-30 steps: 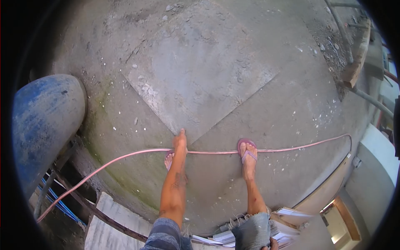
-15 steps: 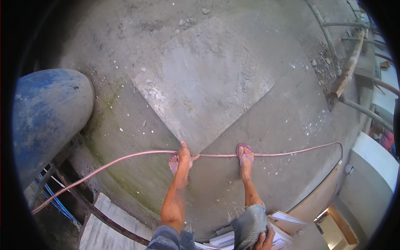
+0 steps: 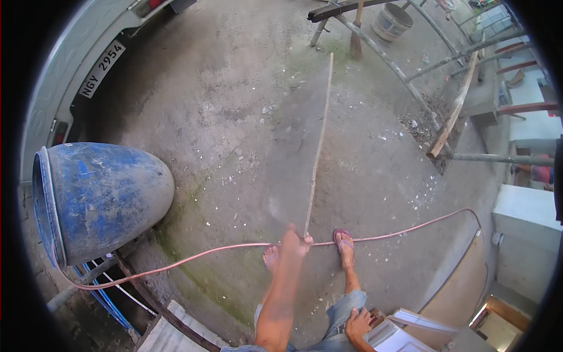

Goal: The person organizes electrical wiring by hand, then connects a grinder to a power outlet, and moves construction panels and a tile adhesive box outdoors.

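A thin, flat grey board (image 3: 296,141) stands tilted up nearly on edge above the concrete floor, its pale long edge facing me. My left hand (image 3: 295,239), slightly blurred, grips its near corner. My right hand (image 3: 359,324) rests on my right knee with its fingers spread and nothing visible in it. Under the left hand, a pink hose (image 3: 193,258) runs across the floor past my feet in flip-flops.
A blue drum (image 3: 105,202) lies at the left, below a vehicle's rear with a plate (image 3: 102,69). Metal scaffolding (image 3: 404,78), a bucket (image 3: 392,22), a broom (image 3: 356,35) and a wooden plank (image 3: 454,114) are at upper right. White panels (image 3: 396,340) lie near my right knee.
The board has swung up from lying flat to nearly upright, with my left hand still at its corner. The view has shifted, showing more of the drum, vehicle and scaffolding.
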Available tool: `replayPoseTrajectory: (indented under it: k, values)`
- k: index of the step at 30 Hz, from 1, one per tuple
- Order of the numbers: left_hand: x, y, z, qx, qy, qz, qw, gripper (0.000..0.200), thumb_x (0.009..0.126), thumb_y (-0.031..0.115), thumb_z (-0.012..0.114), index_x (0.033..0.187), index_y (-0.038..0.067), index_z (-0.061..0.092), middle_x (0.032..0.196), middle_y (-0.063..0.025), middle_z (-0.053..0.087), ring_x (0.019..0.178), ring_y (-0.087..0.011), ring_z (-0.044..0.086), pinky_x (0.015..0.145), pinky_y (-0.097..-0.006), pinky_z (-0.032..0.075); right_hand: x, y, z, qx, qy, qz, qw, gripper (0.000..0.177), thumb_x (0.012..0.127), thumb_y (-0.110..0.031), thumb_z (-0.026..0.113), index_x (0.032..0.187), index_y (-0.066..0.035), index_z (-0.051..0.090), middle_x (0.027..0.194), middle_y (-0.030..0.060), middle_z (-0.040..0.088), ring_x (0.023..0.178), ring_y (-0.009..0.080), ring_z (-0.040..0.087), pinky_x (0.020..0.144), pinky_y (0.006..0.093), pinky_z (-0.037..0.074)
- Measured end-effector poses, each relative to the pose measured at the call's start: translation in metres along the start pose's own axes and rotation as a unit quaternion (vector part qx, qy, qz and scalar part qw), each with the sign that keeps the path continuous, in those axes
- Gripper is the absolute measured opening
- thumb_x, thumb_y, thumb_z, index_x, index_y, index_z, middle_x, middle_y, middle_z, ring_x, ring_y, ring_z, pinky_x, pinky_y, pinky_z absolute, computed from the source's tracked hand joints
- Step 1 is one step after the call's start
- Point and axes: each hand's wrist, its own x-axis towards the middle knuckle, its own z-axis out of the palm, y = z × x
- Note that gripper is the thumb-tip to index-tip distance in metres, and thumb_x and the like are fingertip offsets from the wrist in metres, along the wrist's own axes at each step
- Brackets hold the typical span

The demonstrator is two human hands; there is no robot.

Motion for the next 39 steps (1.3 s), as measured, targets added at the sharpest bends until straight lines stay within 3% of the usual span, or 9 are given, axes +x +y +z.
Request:
replayPoseTrajectory:
  k: [11, 16, 18, 20, 22, 30, 34, 36, 39]
  values:
    - [0.019, 0.055, 0.007, -0.002, 0.079, 0.053, 0.996, 0.023, 0.099, 0.027, 0.037, 0.114, 0.011, 0.044, 0.088, -0.0086, 0.043, 0.059, -0.0181, 0.042, 0.043, -0.0273, 0.032, -0.008, 0.015, 0.02, -0.038, -0.052, 0.05, 0.997, 0.049, 0.092, -0.047, 0.042, 0.12, -0.008, 0.047, 0.115, 0.0124, 0.05, 0.111, 0.0296, 0.047, 0.082, 0.0533, 0.039]
    - [-0.027, 0.076, 0.026, 0.231, 0.075, 0.198, 0.95, 0.066, 0.087, 0.055, 0.052, 0.132, 0.01, 0.034, 0.104, -0.0178, 0.052, 0.059, -0.0234, 0.048, 0.042, -0.0306, 0.039, -0.009, 0.024, 0.031, -0.021, -0.068, 0.079, 0.994, 0.052, 0.09, -0.047, 0.047, 0.124, -0.008, 0.044, 0.123, 0.0127, 0.048, 0.118, 0.0304, 0.043, 0.088, 0.056, 0.038]
    - [-0.065, 0.09, 0.04, 0.362, 0.022, 0.15, 0.92, 0.086, 0.077, 0.065, 0.058, 0.137, 0.008, 0.034, 0.117, -0.0191, 0.052, 0.079, -0.0301, 0.057, 0.049, -0.0345, 0.047, -0.023, 0.007, -0.025, -0.021, -0.18, 0.059, 0.982, 0.056, 0.093, -0.034, 0.046, 0.134, 0.002, 0.038, 0.138, 0.0225, 0.039, 0.125, 0.0412, 0.039, 0.104, 0.0481, 0.03]
    - [-0.067, 0.091, 0.043, 0.599, 0.072, 0.287, 0.744, 0.076, 0.078, 0.057, 0.062, 0.13, 0.004, 0.045, 0.122, -0.0224, 0.052, 0.096, -0.0374, 0.059, 0.065, -0.0423, 0.052, -0.023, 0.0, -0.046, -0.011, -0.213, 0.06, 0.975, 0.056, 0.092, -0.034, 0.046, 0.135, 0.002, 0.038, 0.138, 0.0231, 0.038, 0.124, 0.0416, 0.039, 0.104, 0.0492, 0.03]
    - [-0.083, 0.088, 0.039, 0.784, 0.16, 0.394, 0.452, 0.063, 0.078, 0.045, 0.063, 0.122, 0.001, 0.053, 0.118, -0.0275, 0.055, 0.102, -0.0415, 0.058, 0.083, -0.0465, 0.048, -0.022, 0.009, -0.04, -0.002, -0.209, 0.076, 0.975, 0.056, 0.092, -0.035, 0.046, 0.135, 0.002, 0.038, 0.138, 0.0237, 0.038, 0.123, 0.0421, 0.04, 0.104, 0.0502, 0.03]
    - [-0.077, 0.106, 0.081, 0.798, 0.14, 0.449, 0.376, 0.041, 0.075, 0.024, 0.059, 0.102, -0.007, 0.059, 0.096, -0.0319, 0.061, 0.095, -0.0451, 0.058, 0.086, -0.049, 0.045, -0.016, 0.029, -0.006, 0.072, -0.15, 0.076, 0.983, 0.058, 0.092, -0.036, 0.046, 0.135, 0.001, 0.037, 0.137, 0.0263, 0.037, 0.121, 0.044, 0.042, 0.102, 0.0545, 0.03]
    - [-0.071, 0.119, 0.089, 0.81, 0.106, 0.477, 0.325, 0.031, 0.074, 0.021, 0.059, 0.082, -0.009, 0.062, 0.087, -0.0307, 0.062, 0.085, -0.0447, 0.062, 0.078, -0.0477, 0.047, -0.009, 0.014, 0.009, 0.192, 0.018, -0.076, 0.978, 0.063, 0.09, -0.041, 0.048, 0.137, 0.0, 0.035, 0.134, 0.0273, 0.04, 0.121, 0.0432, 0.043, 0.102, 0.0541, 0.03]
    - [-0.113, 0.113, 0.129, 0.797, 0.095, 0.475, 0.361, 0.031, 0.073, 0.021, 0.06, 0.074, -0.01, 0.061, 0.075, -0.0266, 0.063, 0.071, -0.0393, 0.063, 0.067, -0.0449, 0.048, -0.016, -0.004, 0.016, 0.248, 0.1, -0.148, 0.952, 0.066, 0.09, -0.044, 0.05, 0.137, -0.001, 0.034, 0.132, 0.0278, 0.042, 0.12, 0.0427, 0.043, 0.102, 0.054, 0.03]
    - [-0.195, 0.109, 0.164, 0.75, 0.036, 0.465, 0.47, 0.032, 0.071, 0.019, 0.063, 0.059, -0.009, 0.056, 0.054, -0.0148, 0.057, 0.051, -0.0249, 0.058, 0.048, -0.0381, 0.044, -0.011, -0.07, -0.039, 0.547, -0.129, -0.037, 0.827, 0.07, 0.087, -0.047, 0.055, 0.137, -0.004, 0.033, 0.127, 0.0233, 0.048, 0.121, 0.0365, 0.044, 0.099, 0.0522, 0.035]
